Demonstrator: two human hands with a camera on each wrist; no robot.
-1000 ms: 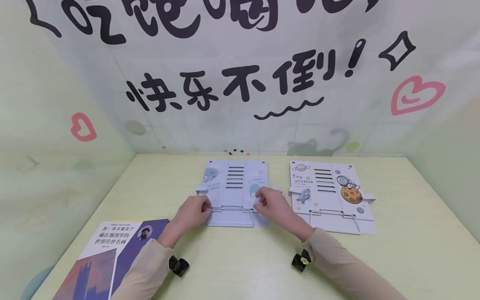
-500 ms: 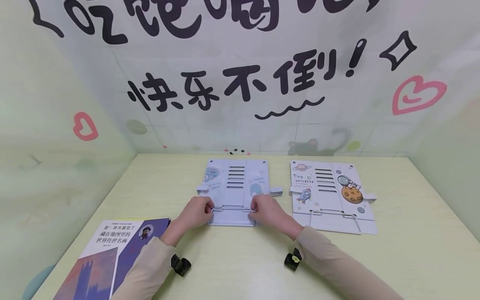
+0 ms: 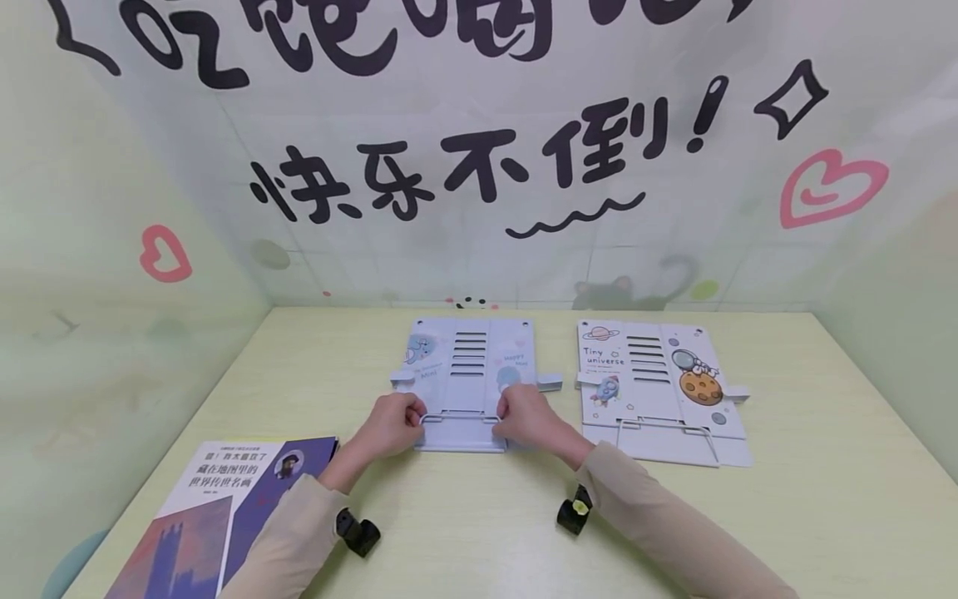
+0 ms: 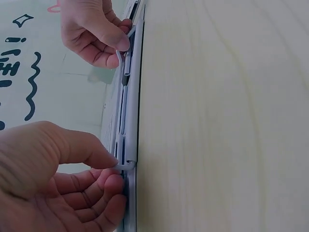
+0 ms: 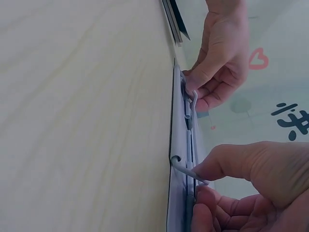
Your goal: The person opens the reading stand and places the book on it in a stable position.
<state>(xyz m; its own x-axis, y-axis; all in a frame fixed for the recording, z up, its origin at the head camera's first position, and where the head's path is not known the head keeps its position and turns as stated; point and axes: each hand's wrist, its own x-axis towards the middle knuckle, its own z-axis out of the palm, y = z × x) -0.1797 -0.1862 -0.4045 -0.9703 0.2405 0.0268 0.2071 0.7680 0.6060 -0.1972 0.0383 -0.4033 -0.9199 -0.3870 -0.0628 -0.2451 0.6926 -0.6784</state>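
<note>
A pale blue metal book stand (image 3: 468, 366) with slots and cartoon prints lies flat on the table. My left hand (image 3: 394, 423) pinches the left end of its wire rest (image 3: 460, 417) between thumb and forefinger. At the right end of the wire, my right hand (image 3: 526, 413) holds it the same way. Close up in the left wrist view, the wire (image 4: 126, 166) bends out from a hole in the stand's edge to the left thumb (image 4: 89, 147). In the right wrist view, the right thumb (image 5: 227, 162) presses on the bent wire (image 5: 187, 172). The fingers cover parts of the wire.
A white "Tiny universe" book stand (image 3: 651, 374) lies to the right, its wire rest folded out. Books (image 3: 224, 491) with a purple and white cover lie at the left front. A printed backdrop (image 3: 479, 266) rises behind the table (image 3: 479, 532).
A second ago both hands hovered at the stand's sides. They moved inward and took hold of the wire rest's ends; over the last half second they have hardly moved.
</note>
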